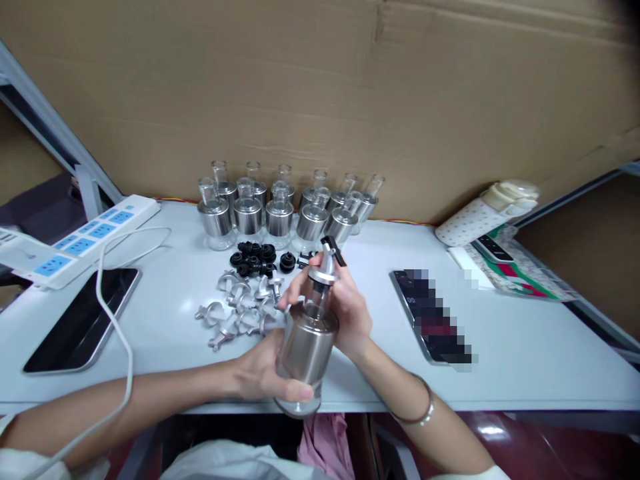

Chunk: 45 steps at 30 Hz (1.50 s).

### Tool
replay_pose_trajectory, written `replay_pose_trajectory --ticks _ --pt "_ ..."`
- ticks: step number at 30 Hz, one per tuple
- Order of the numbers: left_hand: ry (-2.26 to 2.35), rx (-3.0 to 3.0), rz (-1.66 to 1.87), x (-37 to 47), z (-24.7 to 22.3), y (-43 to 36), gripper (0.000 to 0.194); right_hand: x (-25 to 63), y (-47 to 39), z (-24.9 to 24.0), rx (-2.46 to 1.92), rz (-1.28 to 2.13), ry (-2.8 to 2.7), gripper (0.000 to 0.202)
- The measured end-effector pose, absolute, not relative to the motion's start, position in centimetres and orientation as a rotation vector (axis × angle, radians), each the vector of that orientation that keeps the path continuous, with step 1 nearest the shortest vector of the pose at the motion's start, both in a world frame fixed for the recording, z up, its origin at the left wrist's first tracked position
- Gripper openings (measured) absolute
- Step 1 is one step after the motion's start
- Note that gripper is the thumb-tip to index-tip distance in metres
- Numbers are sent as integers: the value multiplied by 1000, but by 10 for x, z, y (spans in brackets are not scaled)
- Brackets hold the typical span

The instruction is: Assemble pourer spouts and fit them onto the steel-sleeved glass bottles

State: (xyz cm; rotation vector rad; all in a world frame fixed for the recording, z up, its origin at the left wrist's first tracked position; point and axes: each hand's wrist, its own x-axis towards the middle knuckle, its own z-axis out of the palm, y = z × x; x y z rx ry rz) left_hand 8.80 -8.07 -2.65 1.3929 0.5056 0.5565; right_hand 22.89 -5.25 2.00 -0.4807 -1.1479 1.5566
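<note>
Bottle in hand: a clear glass bottle with a steel sleeve (307, 347), up off the table (370, 383) over its near edge, leaning a little, neck away from the body.
Bottle's top: a silver metal pourer cap (324, 273) sits at the mouth, dark material just under it; a black strip (336, 252) angles beside the tip, and whether it is joined on I cannot tell.
Left hand: this one (270, 373) is wrapped round the lower body, thumb pressed across the front near the glass base.
Right hand: up at the neck, this hand (353, 310) curls in from behind, close to the cap; its exact pinch is hidden.
Silver parts: just beyond the left hand, a loose heap of winged metal caps (245, 303).
Black parts: right behind those, a cluster of ribbed black stoppers (255, 259).
Bottle rows: eleven more sleeved bottles (279, 219) stand uncapped, five in front, six behind.
Left side: a dark-screened tablet (83, 323), a white cable (126, 337) crossing it, and a power strip (103, 230) farther back.
Right side: a phone (413, 313), partly pixelated, and beyond it a spotted flask (467, 220), tilted.
Backdrop: a brown cardboard panel (320, 80).
</note>
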Motion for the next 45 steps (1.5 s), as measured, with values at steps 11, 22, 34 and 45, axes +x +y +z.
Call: replay_pose_trajectory --ticks 11,22,34,45 --pt "276 1218 649 86 -33 -83 54 277 -30 41 -655 1567 -1937 52" --pt "324 1163 540 86 -34 -81 53 348 32 20 -1043 680 -964 54" --pt "324 1171 550 87 -39 -81 53 354 63 -25 -1502 196 -1377 62" --pt "396 1221 488 87 -25 -81 45 352 75 -32 -1454 168 -1472 53"
